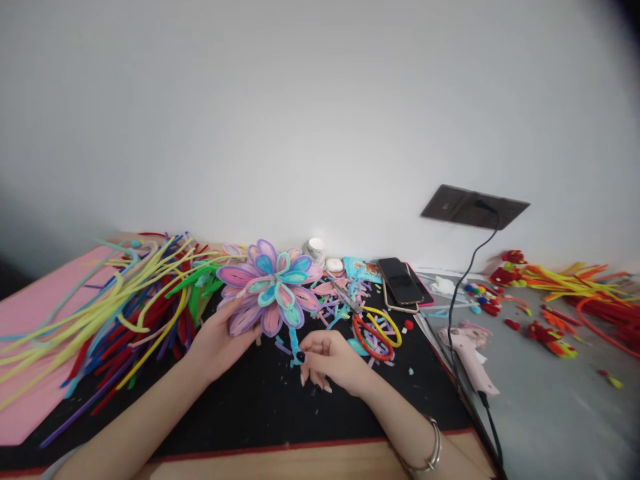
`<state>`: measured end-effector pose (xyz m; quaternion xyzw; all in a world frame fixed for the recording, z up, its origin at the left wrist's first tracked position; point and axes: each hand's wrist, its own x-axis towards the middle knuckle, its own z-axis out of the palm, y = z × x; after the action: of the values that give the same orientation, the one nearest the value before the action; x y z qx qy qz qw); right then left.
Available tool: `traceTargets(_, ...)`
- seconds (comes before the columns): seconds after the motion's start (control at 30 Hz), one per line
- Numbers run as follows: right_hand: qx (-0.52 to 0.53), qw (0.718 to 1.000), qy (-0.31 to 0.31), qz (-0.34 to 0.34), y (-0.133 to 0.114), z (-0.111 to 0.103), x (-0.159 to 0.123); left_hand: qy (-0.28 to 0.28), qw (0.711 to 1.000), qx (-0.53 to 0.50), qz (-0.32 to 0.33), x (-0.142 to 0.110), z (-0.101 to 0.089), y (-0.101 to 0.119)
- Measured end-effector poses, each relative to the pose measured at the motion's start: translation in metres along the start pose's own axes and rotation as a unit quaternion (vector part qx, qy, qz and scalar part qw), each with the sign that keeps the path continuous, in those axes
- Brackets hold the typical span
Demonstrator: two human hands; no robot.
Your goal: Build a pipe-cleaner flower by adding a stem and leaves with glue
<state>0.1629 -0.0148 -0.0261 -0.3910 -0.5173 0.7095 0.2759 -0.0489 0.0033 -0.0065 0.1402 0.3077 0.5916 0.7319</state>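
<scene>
No text or number can be read. A mark on the dark wall plate (450,207), far right, and print on the far blue packet (361,268) are too small.

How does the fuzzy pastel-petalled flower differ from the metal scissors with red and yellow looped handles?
The fuzzy pastel-petalled flower is held up in the left hand, while the red-and-yellow-handled metal scissors lie among colourful scraps. The flower has layered pink, purple and blue petals; the scissors have slim, pointed blades. The flower also looks larger than the scissors. Both are multicoloured.
</scene>
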Motion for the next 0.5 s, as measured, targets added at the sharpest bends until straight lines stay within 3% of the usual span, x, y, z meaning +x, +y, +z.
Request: traceTargets(0.5, 0.047, 0.999, -0.02, -0.004, -0.0007, -0.0021, -0.0007, -0.021, 1.0, 0.008, -0.018, 0.0012, -0.0053, 0.0)
